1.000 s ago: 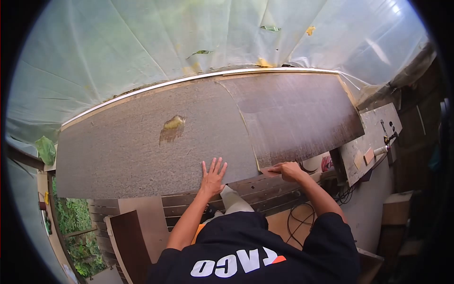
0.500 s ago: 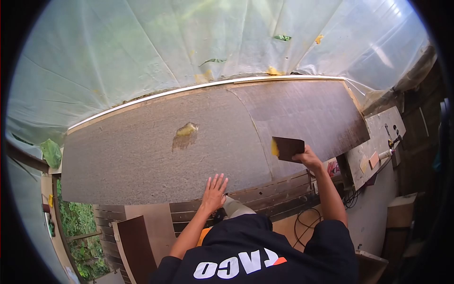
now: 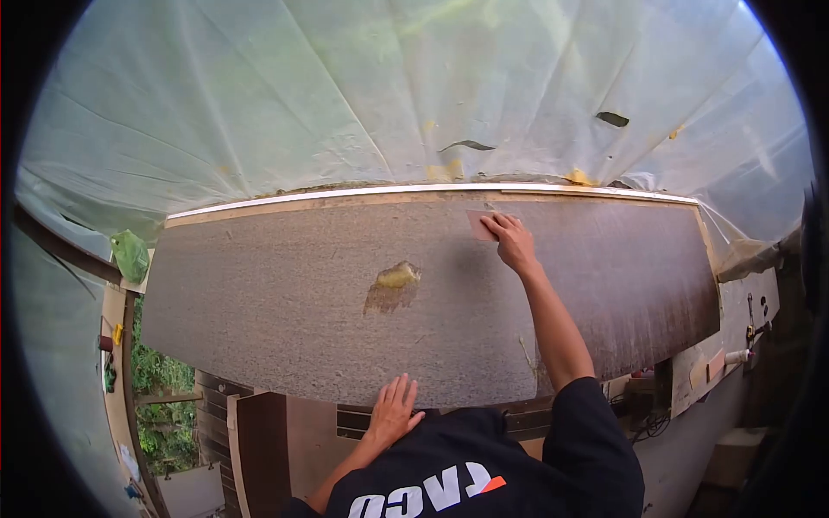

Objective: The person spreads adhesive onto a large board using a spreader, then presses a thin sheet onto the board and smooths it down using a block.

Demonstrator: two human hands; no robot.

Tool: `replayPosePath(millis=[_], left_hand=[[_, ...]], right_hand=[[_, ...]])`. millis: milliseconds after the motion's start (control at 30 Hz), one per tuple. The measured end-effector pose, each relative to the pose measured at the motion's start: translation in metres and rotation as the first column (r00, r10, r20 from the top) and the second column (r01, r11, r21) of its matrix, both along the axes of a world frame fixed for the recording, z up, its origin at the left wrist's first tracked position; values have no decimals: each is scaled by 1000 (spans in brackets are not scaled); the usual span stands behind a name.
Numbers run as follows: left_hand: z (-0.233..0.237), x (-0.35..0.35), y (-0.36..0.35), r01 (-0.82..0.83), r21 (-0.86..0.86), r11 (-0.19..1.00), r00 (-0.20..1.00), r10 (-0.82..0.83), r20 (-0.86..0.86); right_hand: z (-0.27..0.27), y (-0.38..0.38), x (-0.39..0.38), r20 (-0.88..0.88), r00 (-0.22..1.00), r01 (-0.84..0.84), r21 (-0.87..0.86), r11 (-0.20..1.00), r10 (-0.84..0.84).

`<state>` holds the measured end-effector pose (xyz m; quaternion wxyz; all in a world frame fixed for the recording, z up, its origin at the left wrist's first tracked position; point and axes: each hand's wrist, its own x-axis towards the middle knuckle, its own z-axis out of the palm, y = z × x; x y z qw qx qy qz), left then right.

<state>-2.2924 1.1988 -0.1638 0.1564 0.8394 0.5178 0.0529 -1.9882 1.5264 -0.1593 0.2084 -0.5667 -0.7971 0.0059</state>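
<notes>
The step in hand looks like a pass of a thin, flat spreader over the far side of the large board. The right hand pinches it by its right end, the fingers bent over it and close together; the thumb is hard to make out. The spreader lies close to the wooden edge strip, and whether its edge actually touches the board cannot be told.

The left hand rests at the board's near edge, holding nothing, its fingers slightly spread and the thumb out to the right. Left of the spreader and nearer the person, a yellowish lump sits on the board with a brown smear on its near side. A pale streak shows near the right forearm.

Any further stroke from here would seem to call for a low, even spreader angle, steady pressure and a still left hand.
</notes>
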Motion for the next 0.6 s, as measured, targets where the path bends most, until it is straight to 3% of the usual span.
replayPosePath(millis=[33, 100, 233, 600], left_hand=[[-1, 4, 8, -7, -9, 1000, 1000, 7, -5], [-4, 13, 22, 150, -79, 986, 988, -152, -29], [-19, 20, 35, 197, -188, 962, 970, -219, -106], [-28, 20, 39, 192, -236, 953, 959, -232, -159]], right_hand=[[-11, 11, -2, -5, 1000, -7, -9, 1000, 7], [-31, 28, -7, 125, 992, -13, -21, 1000, 16], [-62, 53, -12, 185, 982, -16, -108, 994, 36], [-109, 78, -21, 267, 963, -12, -33, 999, 20]])
